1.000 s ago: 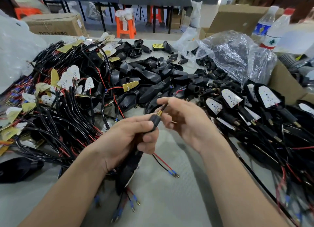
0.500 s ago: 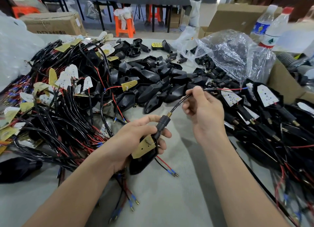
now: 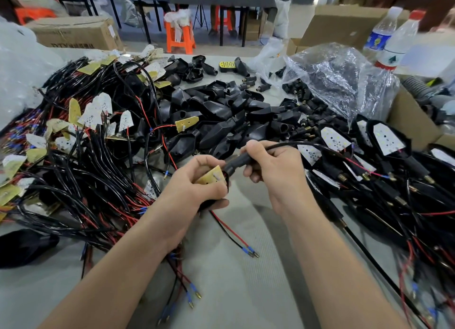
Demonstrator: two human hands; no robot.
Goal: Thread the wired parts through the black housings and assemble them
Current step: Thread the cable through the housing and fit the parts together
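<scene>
My left hand [image 3: 197,186] grips a black housing [image 3: 222,178] with a small yellow circuit board [image 3: 211,177] lying in its mouth, held over the table's middle. My right hand [image 3: 273,166] is curled round the housing's black neck [image 3: 237,162], and a black cable [image 3: 307,145] runs out from it to the right, ending in red and blue leads. Empty black housings [image 3: 221,117] lie heaped just beyond my hands. A tangle of wired boards [image 3: 81,141] covers the left. Finished assemblies with white boards [image 3: 384,161] lie on the right.
Loose red and black leads with blue-sleeved tips [image 3: 248,251] lie on the grey table [image 3: 234,291] under my hands. A clear plastic bag of small black parts [image 3: 332,80] sits at back right, beside two water bottles [image 3: 396,45] and cardboard boxes [image 3: 408,117].
My right hand has slid back down the cable from up right to the housing's neck. My left hand has turned the housing and raised it, so the yellow board faces up by my fingers.
</scene>
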